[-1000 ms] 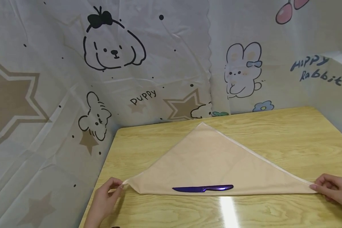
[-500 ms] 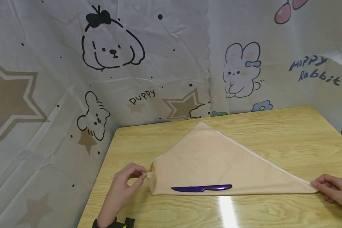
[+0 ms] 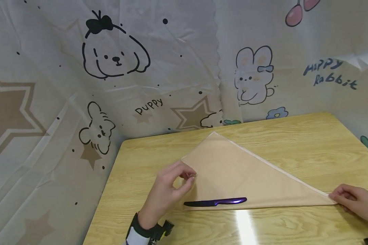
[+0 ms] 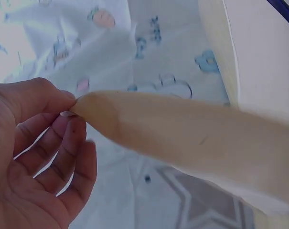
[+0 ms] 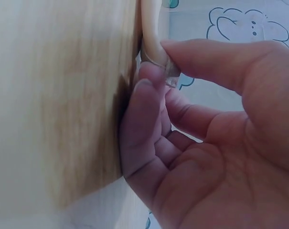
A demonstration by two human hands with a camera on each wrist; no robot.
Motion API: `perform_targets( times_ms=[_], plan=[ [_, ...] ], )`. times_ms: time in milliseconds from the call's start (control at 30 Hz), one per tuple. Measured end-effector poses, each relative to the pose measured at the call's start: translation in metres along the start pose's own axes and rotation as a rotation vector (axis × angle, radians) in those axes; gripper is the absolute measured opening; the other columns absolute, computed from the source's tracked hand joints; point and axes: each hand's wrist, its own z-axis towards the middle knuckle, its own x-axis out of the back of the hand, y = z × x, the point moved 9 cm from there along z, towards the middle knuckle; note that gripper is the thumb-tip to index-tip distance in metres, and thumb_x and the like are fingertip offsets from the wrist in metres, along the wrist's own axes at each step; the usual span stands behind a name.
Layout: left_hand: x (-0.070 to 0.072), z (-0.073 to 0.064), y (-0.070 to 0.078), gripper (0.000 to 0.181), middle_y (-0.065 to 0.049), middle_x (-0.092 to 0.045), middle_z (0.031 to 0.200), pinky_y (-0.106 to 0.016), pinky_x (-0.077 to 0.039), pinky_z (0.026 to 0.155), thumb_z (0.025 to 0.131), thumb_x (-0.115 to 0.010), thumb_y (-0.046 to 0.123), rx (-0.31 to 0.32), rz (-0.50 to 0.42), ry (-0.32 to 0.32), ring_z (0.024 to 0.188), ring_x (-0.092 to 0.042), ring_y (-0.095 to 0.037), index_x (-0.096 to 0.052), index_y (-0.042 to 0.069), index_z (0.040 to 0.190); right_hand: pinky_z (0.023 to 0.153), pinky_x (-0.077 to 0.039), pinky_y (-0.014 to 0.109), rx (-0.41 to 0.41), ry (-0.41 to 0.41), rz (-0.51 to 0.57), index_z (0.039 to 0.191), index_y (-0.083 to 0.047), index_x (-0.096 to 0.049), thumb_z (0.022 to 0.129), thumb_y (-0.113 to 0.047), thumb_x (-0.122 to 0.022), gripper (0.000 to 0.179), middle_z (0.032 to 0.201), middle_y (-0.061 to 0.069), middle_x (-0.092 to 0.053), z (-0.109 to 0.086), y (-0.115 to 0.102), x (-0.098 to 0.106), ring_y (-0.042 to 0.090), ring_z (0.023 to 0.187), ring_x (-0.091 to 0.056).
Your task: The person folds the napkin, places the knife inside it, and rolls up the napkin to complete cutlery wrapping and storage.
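Observation:
A peach cloth [image 3: 230,170], folded to a triangle with pale hems, lies on the table with its peak toward the back. My left hand [image 3: 168,189] pinches its left corner between thumb and fingers and holds it raised over the cloth; in the left wrist view the cloth [image 4: 163,126] stretches away from the pinch. At the right corner, my right hand [image 3: 357,202] pinches the tip low at the table. The right wrist view shows that tip of cloth [image 5: 154,40] between thumb and fingers. A shiny purple knife [image 3: 216,202] lies along the cloth's front edge, blade pointing left.
The wood-grain table [image 3: 291,228] has its back edge against a printed curtain [image 3: 184,68] with cartoon animals and stars, which also hangs along the left and right sides. A bright reflection crosses the tabletop in front of the knife.
My left hand has carried the left corner rightward and up over the cloth, folding that side inward. The right hand keeps its pinch on the right corner. The knife stays in place on the cloth.

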Motion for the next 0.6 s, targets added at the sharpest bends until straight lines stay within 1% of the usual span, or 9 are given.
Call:
perform_targets(
  times_ms=[67,133,233,333,400,467,533,600],
  plan=[
    [-0.015,0.011,0.011,0.011,0.009,-0.065,0.089,-0.023,-0.054,0.069,0.085,-0.069,0.007,-0.046,0.024,-0.035,0.081,-0.056,-0.002,-0.07,0.016,0.093,0.05,-0.039,0.024,0.0,0.003,-0.013,0.091,-0.002,-0.062,0.1,-0.035,-0.052,0.036,0.065,-0.002,-0.053,0.002,0.0,0.001,0.011,0.055,-0.045],
    [-0.036,0.02,0.019,0.013,0.01,-0.064,0.089,-0.02,-0.052,0.07,0.083,-0.069,0.006,-0.079,0.086,-0.093,0.083,-0.054,-0.002,-0.07,0.016,0.092,0.05,-0.037,0.024,-0.006,0.011,-0.032,0.091,-0.004,-0.062,0.099,-0.038,-0.053,0.037,0.065,-0.002,-0.052,0.003,0.001,0.002,0.012,0.055,-0.045],
    [-0.077,0.026,0.023,0.013,0.011,-0.062,0.087,-0.015,-0.049,0.068,0.082,-0.07,0.009,-0.104,0.194,-0.223,0.081,-0.05,0.0,-0.071,0.017,0.092,0.051,-0.036,0.024,-0.009,0.008,-0.037,0.09,-0.004,-0.062,0.098,-0.042,-0.053,0.039,0.066,-0.001,-0.051,0.004,0.001,0.004,0.014,0.058,-0.045],
    [-0.119,0.026,0.024,0.01,0.012,-0.061,0.083,-0.012,-0.045,0.063,0.081,-0.071,0.014,-0.143,0.298,-0.324,0.075,-0.048,0.002,-0.072,0.019,0.09,0.052,-0.036,0.025,-0.017,-0.002,-0.032,0.089,-0.004,-0.062,0.097,-0.042,-0.054,0.04,0.066,-0.001,-0.051,0.004,0.001,0.004,0.015,0.059,-0.045],
    [-0.143,0.024,0.024,0.01,0.012,-0.061,0.08,-0.012,-0.042,0.058,0.08,-0.072,0.015,-0.16,0.334,-0.356,0.071,-0.047,0.003,-0.073,0.02,0.089,0.052,-0.037,0.025,-0.018,-0.009,-0.024,0.089,-0.003,-0.061,0.097,-0.042,-0.055,0.04,0.066,-0.001,-0.051,0.004,0.0,0.004,0.015,0.059,-0.045],
    [-0.163,0.022,0.023,0.01,0.014,-0.061,0.077,-0.012,-0.04,0.055,0.078,-0.073,0.016,-0.168,0.359,-0.373,0.066,-0.046,0.005,-0.073,0.022,0.086,0.052,-0.037,0.025,-0.019,-0.011,-0.016,0.088,-0.003,-0.062,0.097,-0.04,-0.055,0.039,0.067,-0.001,-0.052,0.003,-0.001,0.004,0.015,0.059,-0.045],
    [-0.18,0.019,0.021,0.01,0.016,-0.06,0.075,-0.012,-0.039,0.053,0.077,-0.073,0.016,-0.154,0.372,-0.393,0.063,-0.046,0.006,-0.073,0.024,0.083,0.052,-0.037,0.026,-0.016,-0.011,-0.014,0.087,-0.004,-0.062,0.097,-0.038,-0.055,0.036,0.067,-0.001,-0.053,0.002,-0.002,0.004,0.015,0.059,-0.045],
    [-0.194,0.017,0.018,0.009,0.017,-0.06,0.074,-0.012,-0.037,0.051,0.077,-0.074,0.017,-0.134,0.379,-0.416,0.061,-0.045,0.007,-0.072,0.025,0.079,0.053,-0.037,0.026,-0.008,-0.009,-0.014,0.087,-0.005,-0.063,0.098,-0.034,-0.055,0.032,0.068,-0.001,-0.054,0.0,-0.004,0.005,0.014,0.059,-0.045]
  ],
)
